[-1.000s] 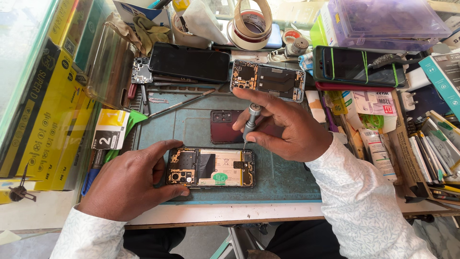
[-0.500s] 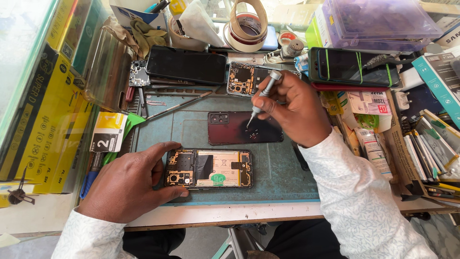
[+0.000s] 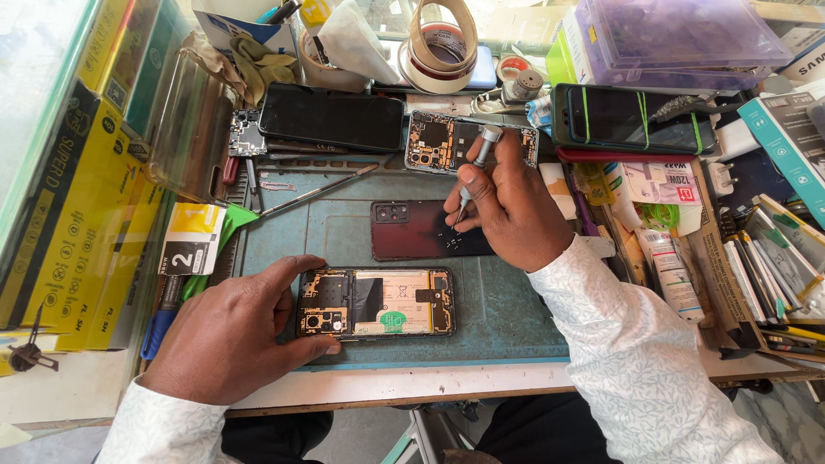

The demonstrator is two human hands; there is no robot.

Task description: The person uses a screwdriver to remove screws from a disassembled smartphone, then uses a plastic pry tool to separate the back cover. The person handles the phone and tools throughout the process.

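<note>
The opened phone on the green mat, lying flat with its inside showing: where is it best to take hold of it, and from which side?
Probably by the two long edges of the opened phone, coming from above at its right half. It lies flat with boards and battery exposed, so only the frame is safe to pinch. The left hand already covers its left end; the right hand holds a screwdriver.
</note>
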